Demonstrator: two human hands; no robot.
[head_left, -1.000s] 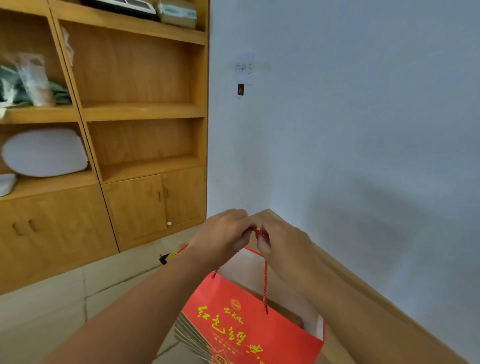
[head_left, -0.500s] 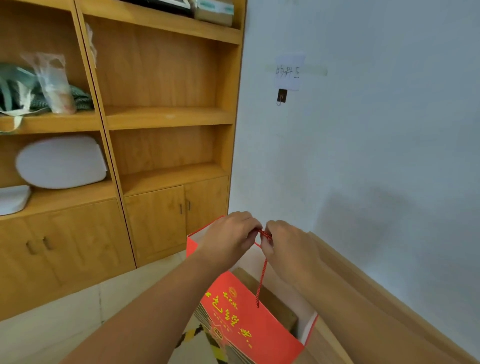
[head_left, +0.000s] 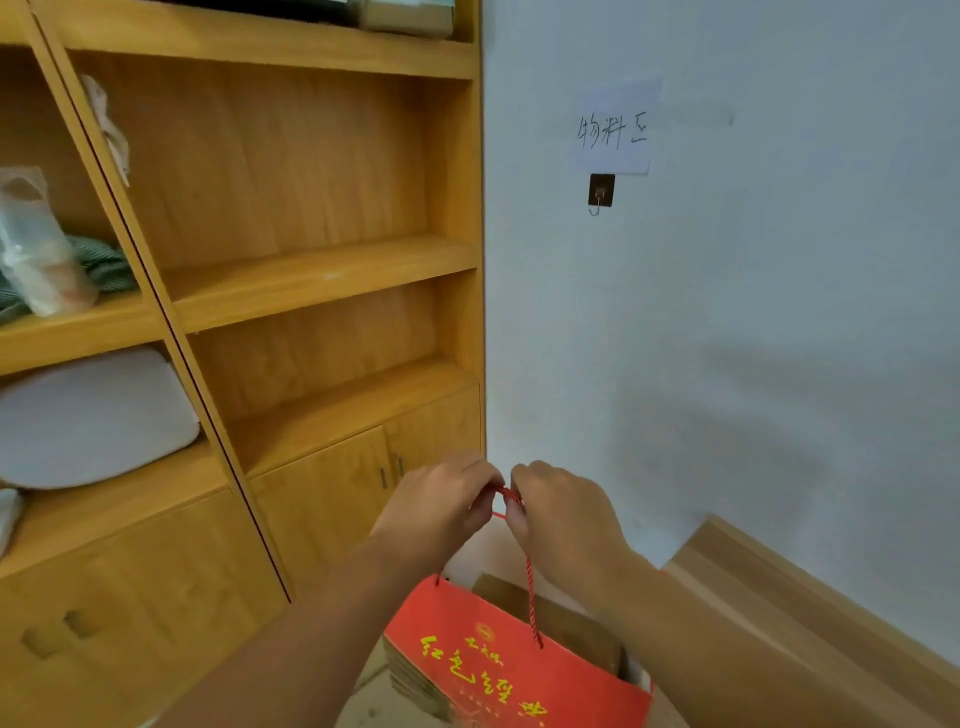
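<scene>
wall (head_left: 779, 312): 1, carries note and hook
shelf unit (head_left: 322, 280): 1, left of wall
bag (head_left: 509, 670): 1, red paper, hangs low centre under hands, near wall
hands: 2, left hand (head_left: 436, 512) and right hand (head_left: 566, 519) close together, fingers curled pinching cord
note (head_left: 615, 130): 1, just above hook
cord (head_left: 530, 597): 1 seen plainly, red, top between hands
hook (head_left: 600, 195): 1, bare, well above hands
progress: likely bag lifted, cord gathered; left to raise and loop cord over hook

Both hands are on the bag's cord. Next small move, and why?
Probably lift the red cord handle, pinched between the left hand and right hand, up to the wall hook. The hook is bare and well above the hands, with the red bag hanging below them.
</scene>
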